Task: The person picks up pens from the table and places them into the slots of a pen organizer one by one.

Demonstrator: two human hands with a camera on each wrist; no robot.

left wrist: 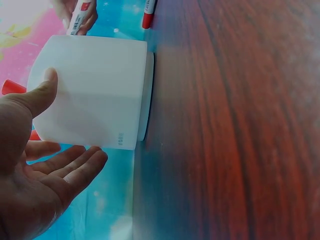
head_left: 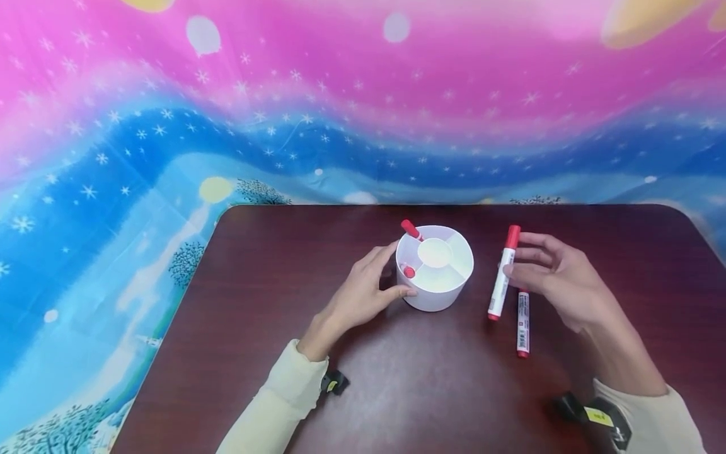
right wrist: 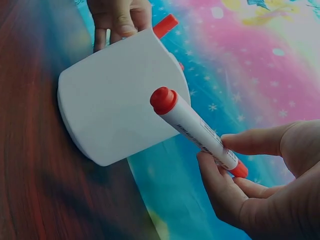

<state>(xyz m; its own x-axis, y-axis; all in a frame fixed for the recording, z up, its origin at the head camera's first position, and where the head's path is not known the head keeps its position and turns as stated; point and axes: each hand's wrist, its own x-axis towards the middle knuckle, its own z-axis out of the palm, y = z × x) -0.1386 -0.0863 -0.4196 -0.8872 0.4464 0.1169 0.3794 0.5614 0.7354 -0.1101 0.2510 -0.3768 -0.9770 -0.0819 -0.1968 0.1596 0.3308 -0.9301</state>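
A round white pen holder (head_left: 437,299) with several compartments around a central cup stands on the table. One red-capped marker (head_left: 411,229) leans out at its back left, and another red marker end (head_left: 409,272) shows in the front-left compartment. My left hand (head_left: 365,287) holds the holder's left side, thumb on the front wall, fingers round the back. Right of the holder, my right hand (head_left: 558,277) pinches a white marker with red ends (head_left: 501,284) between thumb and fingers, raised above the table, red cap up. Below that hand lies another marker (head_left: 523,325).
The dark wooden table (head_left: 414,391) has a far edge just behind the holder. A colourful pink and blue cloth (head_left: 363,94) hangs behind it. Black wrist cameras sit at the left sleeve (head_left: 278,397) and the right sleeve (head_left: 658,419).
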